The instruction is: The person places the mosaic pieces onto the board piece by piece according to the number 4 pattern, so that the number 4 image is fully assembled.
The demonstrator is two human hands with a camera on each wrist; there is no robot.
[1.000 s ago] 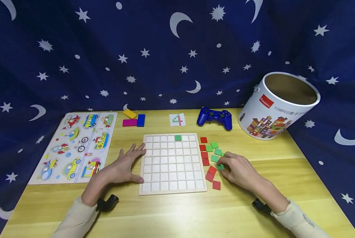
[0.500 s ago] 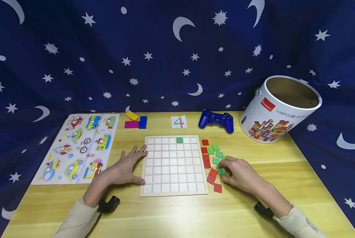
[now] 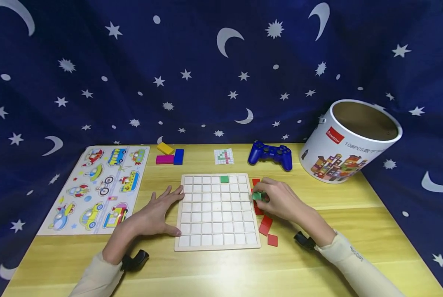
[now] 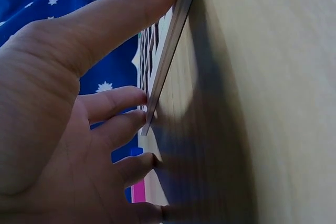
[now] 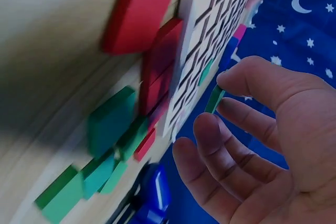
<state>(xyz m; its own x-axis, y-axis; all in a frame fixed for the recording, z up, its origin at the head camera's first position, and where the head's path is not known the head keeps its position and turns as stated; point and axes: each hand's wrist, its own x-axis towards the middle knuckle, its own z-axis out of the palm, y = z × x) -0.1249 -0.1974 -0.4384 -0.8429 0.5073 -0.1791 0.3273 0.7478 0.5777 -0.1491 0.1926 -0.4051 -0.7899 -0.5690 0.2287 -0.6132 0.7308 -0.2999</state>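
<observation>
Right hand (image 3: 280, 199) pinches a green tile (image 3: 256, 196) just right of the grid board (image 3: 217, 217), left hand (image 3: 153, 214) spread at its left edge; a slack pinch could drop it

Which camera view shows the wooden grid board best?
The head view: it looks down on the grid board, showing nearly all of it, and the left hand at one edge. The left wrist view shows mostly its edge, steeply slanted; the right wrist view, only part of its grid, also slanted.

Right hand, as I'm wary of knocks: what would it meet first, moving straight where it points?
The board, most likely; how high the right hand hangs is unclear, so it may pass above.
</observation>
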